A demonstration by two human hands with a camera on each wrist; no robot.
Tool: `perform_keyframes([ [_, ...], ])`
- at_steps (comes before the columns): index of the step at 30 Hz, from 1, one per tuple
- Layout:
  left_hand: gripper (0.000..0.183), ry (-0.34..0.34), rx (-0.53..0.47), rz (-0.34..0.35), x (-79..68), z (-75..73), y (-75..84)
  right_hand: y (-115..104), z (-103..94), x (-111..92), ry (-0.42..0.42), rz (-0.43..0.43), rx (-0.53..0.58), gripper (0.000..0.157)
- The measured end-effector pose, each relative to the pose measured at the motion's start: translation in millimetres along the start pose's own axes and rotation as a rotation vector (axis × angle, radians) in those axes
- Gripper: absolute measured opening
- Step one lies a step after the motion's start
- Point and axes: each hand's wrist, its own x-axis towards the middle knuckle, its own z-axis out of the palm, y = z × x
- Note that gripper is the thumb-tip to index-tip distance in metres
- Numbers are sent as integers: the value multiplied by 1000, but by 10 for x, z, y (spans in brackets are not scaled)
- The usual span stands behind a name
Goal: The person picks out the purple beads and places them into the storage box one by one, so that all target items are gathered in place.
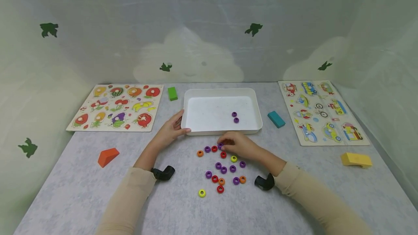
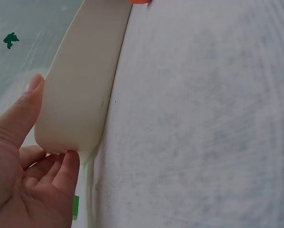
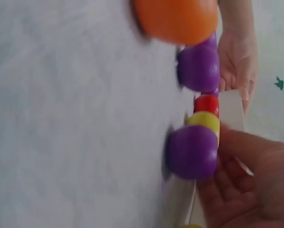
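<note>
Left hand (image 1: 168,131) gripping a white tray (image 1: 209,111) by its left end, right hand (image 1: 241,145) pinching a purple bead (image 1: 220,145) at its bent fingertips, loose beads (image 1: 223,170) beside it on the desk (image 1: 176,206), two purple beads (image 1: 236,120) beyond it in the tray

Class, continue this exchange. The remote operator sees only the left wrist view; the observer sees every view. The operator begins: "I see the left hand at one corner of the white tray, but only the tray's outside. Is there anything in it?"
Observer: Yes, two purple beads lie inside the white tray, right of its middle.

Operator: Is anything going on in front of the tray?

Observer: The right hand is there, with its fingertips at another purple bead.

Operator: And what lies just past the tray's right end?

Observer: A teal block, set at a slant.
</note>
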Motion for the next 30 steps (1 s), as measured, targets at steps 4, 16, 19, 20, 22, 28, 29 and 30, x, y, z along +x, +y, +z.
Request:
perform_keyframes([
  [4,80,-8,-3,-15,-59,15,159,-76,-110,37,66,-10,48,22],
  [16,86,-5,-7,-9,0,-2,1,152,-505,366,275,127,-32,21],
  [19,86,-5,3,-1,16,-2,-52,233,-512,426,226,241,-59,19],
  [20,86,-3,6,-1,19,0,-57,253,-509,443,210,270,-67,18],
  [22,86,-2,6,1,21,0,-65,284,-502,472,183,309,-82,16],
  [28,86,-1,9,3,24,-8,-62,305,-482,504,157,334,-92,16],
  [29,86,-1,13,3,23,-8,-59,296,-483,496,163,329,-89,18],
  [30,86,-1,13,3,22,-7,-56,281,-487,483,170,314,-85,21],
])
